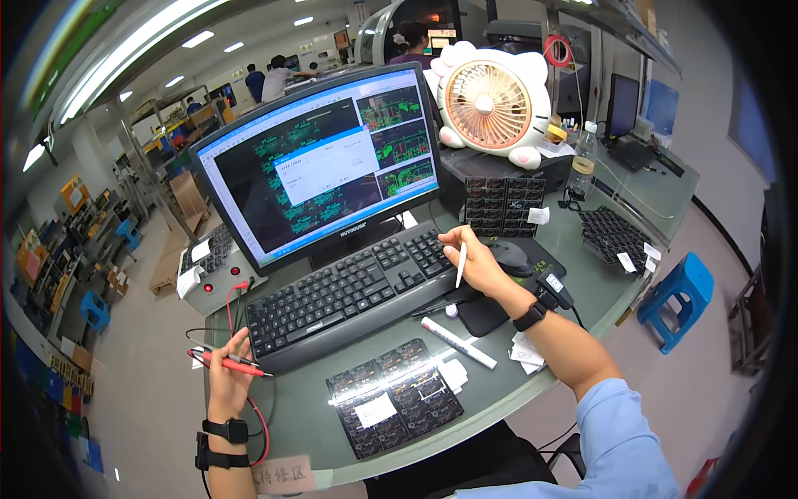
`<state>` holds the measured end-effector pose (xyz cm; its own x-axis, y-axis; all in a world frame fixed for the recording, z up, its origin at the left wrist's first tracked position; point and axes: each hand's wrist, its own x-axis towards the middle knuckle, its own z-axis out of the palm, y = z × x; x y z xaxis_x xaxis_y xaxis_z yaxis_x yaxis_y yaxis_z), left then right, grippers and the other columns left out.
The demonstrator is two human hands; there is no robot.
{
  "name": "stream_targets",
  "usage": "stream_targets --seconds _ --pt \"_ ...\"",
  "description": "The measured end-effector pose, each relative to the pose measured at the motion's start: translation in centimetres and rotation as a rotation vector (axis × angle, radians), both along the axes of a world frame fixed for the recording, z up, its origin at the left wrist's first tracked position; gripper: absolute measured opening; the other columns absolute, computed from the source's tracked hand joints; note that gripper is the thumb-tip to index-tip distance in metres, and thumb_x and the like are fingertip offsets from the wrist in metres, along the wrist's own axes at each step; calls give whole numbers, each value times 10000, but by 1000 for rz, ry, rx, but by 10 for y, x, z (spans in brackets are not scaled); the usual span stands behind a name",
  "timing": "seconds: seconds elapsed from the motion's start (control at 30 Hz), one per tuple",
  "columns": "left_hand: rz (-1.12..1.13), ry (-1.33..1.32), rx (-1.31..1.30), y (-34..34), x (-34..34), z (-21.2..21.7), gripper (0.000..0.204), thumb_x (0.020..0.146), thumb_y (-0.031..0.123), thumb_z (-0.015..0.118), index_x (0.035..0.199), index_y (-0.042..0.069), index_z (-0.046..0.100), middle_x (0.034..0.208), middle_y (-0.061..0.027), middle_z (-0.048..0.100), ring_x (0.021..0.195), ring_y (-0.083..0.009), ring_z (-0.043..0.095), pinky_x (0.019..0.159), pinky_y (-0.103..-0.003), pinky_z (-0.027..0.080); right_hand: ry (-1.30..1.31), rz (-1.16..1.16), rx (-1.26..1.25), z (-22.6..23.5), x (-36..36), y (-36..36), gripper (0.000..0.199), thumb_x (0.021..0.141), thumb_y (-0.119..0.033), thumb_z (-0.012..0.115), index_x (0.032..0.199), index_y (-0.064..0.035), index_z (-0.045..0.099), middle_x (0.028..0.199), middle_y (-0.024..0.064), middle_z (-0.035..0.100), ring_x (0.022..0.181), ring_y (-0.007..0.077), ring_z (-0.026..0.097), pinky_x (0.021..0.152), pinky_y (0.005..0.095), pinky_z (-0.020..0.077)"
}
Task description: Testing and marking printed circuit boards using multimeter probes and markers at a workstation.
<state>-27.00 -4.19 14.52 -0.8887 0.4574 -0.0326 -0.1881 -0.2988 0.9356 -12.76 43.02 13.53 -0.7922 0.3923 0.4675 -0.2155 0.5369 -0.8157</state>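
My left hand (224, 384) is closed around a red test probe (243, 366) at the left end of the black keyboard (349, 293). The probe's tip points right, and its red lead loops down beside my wrist. Over the number pad, my right hand (480, 264) has its fingers on the keys. A slim white pointed stick (461, 266) is held in that hand; its exact kind is unclear. Behind the keyboard, the monitor (328, 166) shows circuit layouts with a dialog box. In front lies a dark circuit board panel (428, 399) bearing a white paper label.
A white marker (459, 342) lies right of the panel. Beside my right hand is a black mouse (509, 258). More board panels (504, 204) stand under a cat-shaped fan (490, 104). A bottle (583, 158) stands farther right; a blue stool (680, 301) is beyond the table.
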Motion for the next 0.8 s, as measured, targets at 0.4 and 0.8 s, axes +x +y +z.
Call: stream_targets --seconds 0.4,0.8 --pt "16 48 107 18 4 -3 557 931 297 387 1374 -32 460 1345 -91 510 1199 -190 469 1024 -325 376 10 -39 -9 -6 0 2 227 937 -115 592 1131 -37 504 1100 143 644 1041 235 635 896 337 481" --pt "-48 403 -457 19 6 2 534 971 294 284 1336 -6 533 1374 -116 530 1313 -216 426 1123 -348 268 -17 -60 -29 -9 -3 8 206 933 -88 577 1112 -42 484 1131 119 641 1035 224 625 908 335 473"
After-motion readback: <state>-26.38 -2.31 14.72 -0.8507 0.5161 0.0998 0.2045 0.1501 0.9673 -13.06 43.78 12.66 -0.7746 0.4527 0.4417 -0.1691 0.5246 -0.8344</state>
